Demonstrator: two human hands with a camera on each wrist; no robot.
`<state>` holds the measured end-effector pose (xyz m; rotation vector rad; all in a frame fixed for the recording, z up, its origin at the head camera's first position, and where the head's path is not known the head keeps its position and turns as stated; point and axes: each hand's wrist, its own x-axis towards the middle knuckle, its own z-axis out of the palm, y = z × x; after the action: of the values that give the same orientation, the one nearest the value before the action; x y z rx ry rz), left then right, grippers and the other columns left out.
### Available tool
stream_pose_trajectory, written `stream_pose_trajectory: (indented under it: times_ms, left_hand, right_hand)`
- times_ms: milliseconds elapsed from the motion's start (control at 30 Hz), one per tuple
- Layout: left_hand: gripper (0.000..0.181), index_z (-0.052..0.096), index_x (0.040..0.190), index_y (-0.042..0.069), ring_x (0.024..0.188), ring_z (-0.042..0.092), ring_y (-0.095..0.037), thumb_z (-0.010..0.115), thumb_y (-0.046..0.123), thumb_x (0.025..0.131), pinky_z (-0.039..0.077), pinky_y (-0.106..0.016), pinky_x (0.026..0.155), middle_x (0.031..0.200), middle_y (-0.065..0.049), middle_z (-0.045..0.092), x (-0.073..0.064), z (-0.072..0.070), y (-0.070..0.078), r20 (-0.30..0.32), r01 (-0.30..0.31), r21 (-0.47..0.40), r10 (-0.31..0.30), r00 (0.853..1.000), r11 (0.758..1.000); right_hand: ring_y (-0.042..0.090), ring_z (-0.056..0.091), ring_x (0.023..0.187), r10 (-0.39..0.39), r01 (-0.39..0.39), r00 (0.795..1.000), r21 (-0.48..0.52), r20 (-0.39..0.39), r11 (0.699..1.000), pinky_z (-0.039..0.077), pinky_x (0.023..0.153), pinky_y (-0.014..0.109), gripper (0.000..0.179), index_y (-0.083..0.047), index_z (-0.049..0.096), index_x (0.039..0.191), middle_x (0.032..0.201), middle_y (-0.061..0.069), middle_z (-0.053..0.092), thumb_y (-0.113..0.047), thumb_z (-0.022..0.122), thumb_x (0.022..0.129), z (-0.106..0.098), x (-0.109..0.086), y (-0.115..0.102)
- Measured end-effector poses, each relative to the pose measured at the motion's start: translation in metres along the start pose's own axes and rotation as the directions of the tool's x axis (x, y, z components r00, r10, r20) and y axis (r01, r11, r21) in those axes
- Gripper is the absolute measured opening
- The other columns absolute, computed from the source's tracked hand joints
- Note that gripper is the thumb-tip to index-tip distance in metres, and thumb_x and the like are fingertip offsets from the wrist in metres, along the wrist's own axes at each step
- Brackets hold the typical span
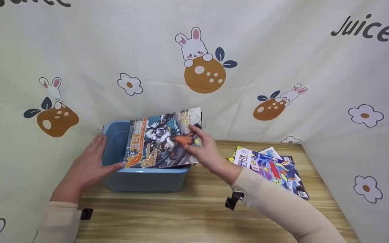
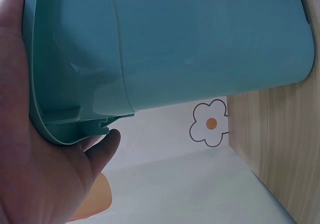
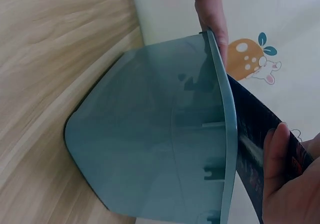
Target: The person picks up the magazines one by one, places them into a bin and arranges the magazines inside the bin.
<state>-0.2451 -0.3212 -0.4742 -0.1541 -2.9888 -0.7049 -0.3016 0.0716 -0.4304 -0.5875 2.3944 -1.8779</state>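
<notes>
A blue plastic bin (image 1: 147, 180) stands on the wooden table at centre left. My left hand (image 1: 88, 165) grips the bin's left rim, its thumb along the near edge and its fingers wrapped under the rim in the left wrist view. Over the bin's opening slants a magazine (image 1: 160, 141) with a colourful illustrated cover, its left end lower than its right. My right hand (image 1: 208, 150) pinches the magazine's right edge, thumb on the cover. From the right wrist view, the magazine's dark underside (image 3: 252, 144) passes just above the bin's rim. The bin's inside is mostly hidden.
A loose pile of several colourful magazines (image 1: 268, 168) lies on the table (image 1: 194, 219) to the right, beside my right forearm. A pale cloth (image 1: 160, 44) printed with rabbits, oranges and flowers hangs behind the table and along both sides.
</notes>
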Motion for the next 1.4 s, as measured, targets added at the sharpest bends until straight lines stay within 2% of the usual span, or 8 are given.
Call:
stream_pose_trajectory:
  times_ms: [167,467,600,700,833,1033,1267,1400]
  left_hand:
    - [0.135,0.009,0.174,-0.006,0.167,0.009,-0.053,0.07,0.081,0.091,0.023,-0.076,0.126,0.181,-0.031,0.006,0.003,0.0,0.0,0.003,-0.009,0.006,0.009,1.0,1.0]
    - [0.133,0.009,0.174,-0.006,0.166,0.009,-0.054,0.071,0.08,0.092,0.023,-0.077,0.125,0.181,-0.031,0.007,0.002,0.0,-0.002,0.005,-0.014,-0.007,0.014,1.0,1.0]
    - [0.132,0.011,0.173,-0.006,0.166,0.01,-0.055,0.071,0.078,0.093,0.023,-0.078,0.124,0.181,-0.031,0.007,0.0,0.001,-0.004,0.001,-0.02,-0.007,0.02,1.0,1.0]
    - [0.131,0.011,0.173,-0.006,0.166,0.01,-0.055,0.071,0.078,0.093,0.023,-0.078,0.124,0.181,-0.031,0.007,0.0,0.001,-0.004,-0.003,-0.02,-0.006,0.02,1.0,1.0]
    - [0.13,0.011,0.173,-0.006,0.166,0.009,-0.054,0.071,0.077,0.093,0.022,-0.078,0.124,0.181,-0.031,0.006,0.0,0.001,-0.003,-0.008,-0.021,-0.003,0.02,1.0,1.0]
    - [0.132,0.011,0.173,-0.007,0.166,0.01,-0.054,0.072,0.078,0.092,0.023,-0.077,0.125,0.181,-0.031,0.007,0.001,0.0,-0.002,-0.019,-0.029,0.002,0.029,0.999,1.0]
    - [0.132,0.014,0.172,-0.01,0.166,0.01,-0.054,0.074,0.077,0.093,0.022,-0.076,0.127,0.181,-0.032,0.008,0.0,-0.002,-0.003,-0.031,-0.062,-0.014,0.062,0.998,0.998]
    - [0.131,0.013,0.172,-0.01,0.167,0.01,-0.053,0.073,0.077,0.093,0.022,-0.076,0.127,0.181,-0.032,0.008,0.001,-0.002,-0.003,-0.028,-0.066,-0.011,0.065,0.997,0.998]
  right_hand:
    - [0.035,0.035,0.162,-0.002,0.003,1.0,-0.038,0.013,0.999,0.051,0.117,0.037,0.076,-0.005,0.049,0.166,0.172,0.018,0.043,0.002,0.079,0.097,0.013,0.007,0.0]
    - [0.031,0.058,0.14,0.046,-0.046,0.998,-0.005,0.03,0.999,0.063,0.082,0.025,0.079,-0.007,0.046,0.167,0.175,0.015,0.041,0.005,0.078,0.096,0.037,0.014,0.001]
    - [0.02,0.072,0.108,0.08,-0.081,0.996,0.008,0.034,0.997,0.064,0.076,0.026,0.08,-0.008,0.046,0.168,0.174,0.017,0.04,0.006,0.077,0.095,0.047,0.014,0.001]
    - [0.011,0.067,0.073,0.104,-0.104,0.994,0.006,0.036,0.995,0.061,0.065,0.023,0.08,-0.009,0.046,0.168,0.174,0.019,0.04,0.005,0.078,0.095,0.054,0.016,0.0]
    - [0.007,0.055,0.058,0.123,-0.122,0.991,-0.016,0.043,0.992,0.054,0.056,0.02,0.081,-0.01,0.045,0.169,0.174,0.018,0.04,0.005,0.078,0.096,0.06,0.017,-0.002]
    - [0.008,0.056,0.064,0.121,-0.114,0.99,-0.095,0.074,0.989,0.057,0.062,0.025,0.085,-0.008,0.04,0.17,0.172,0.02,0.043,0.001,0.079,0.096,0.063,0.018,-0.004]
    - [0.024,0.06,0.137,0.098,-0.073,0.991,-0.238,0.094,0.969,0.049,0.119,0.038,0.087,-0.005,0.039,0.17,0.171,0.02,0.045,-0.008,0.083,0.096,0.065,0.021,-0.005]
    - [0.034,0.058,0.143,0.136,-0.108,0.985,-0.231,0.109,0.967,0.046,0.124,0.046,0.09,-0.009,0.036,0.172,0.17,0.021,0.046,-0.017,0.084,0.097,0.065,0.021,-0.007]
